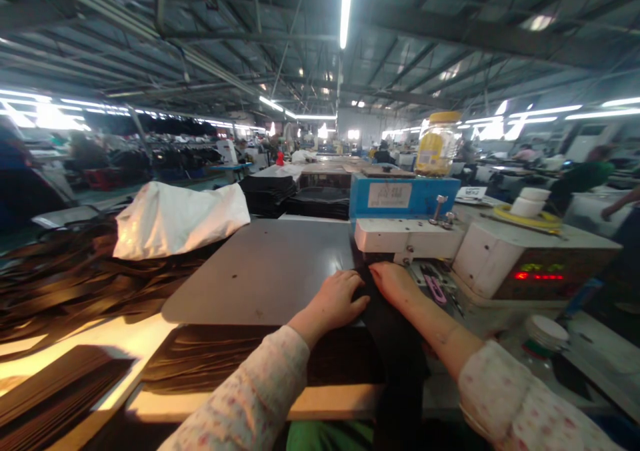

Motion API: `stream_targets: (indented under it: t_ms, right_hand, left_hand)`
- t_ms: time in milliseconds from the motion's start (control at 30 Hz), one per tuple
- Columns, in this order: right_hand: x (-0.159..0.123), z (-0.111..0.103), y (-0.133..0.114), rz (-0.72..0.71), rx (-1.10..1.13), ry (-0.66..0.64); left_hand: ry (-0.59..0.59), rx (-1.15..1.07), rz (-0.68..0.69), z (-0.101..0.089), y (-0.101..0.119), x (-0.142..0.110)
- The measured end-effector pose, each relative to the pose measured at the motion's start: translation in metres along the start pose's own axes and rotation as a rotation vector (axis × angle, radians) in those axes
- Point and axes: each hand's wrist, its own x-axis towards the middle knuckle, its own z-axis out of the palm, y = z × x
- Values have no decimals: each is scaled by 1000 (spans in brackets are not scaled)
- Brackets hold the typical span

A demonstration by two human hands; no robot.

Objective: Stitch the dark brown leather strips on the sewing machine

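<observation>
A long black fabric strip runs from below the table's front edge up to the white head of a sewing-type machine. My left hand rests at the strip's left edge, fingers curled and thumb on the cloth. Close by on the right, my right hand grips the strip's other edge just below the machine head, its fingertips pressed together. Under my left hand, a smooth grey metal plate spreads out to the left. The far end of the strip is hidden under the machine head.
Dark fabric pieces are stacked under the plate and at lower left. A white cloth bag lies on a heap of brown-black strips. Right of the machine are pink-handled snips, a control box and a lidded jar.
</observation>
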Motion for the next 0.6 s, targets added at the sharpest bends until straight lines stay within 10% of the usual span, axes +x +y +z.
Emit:
stream_targets:
  t_ms: [600]
  right_hand:
    - [7, 6, 3, 14, -60, 53]
  left_hand:
    - [10, 21, 22, 6, -9, 6]
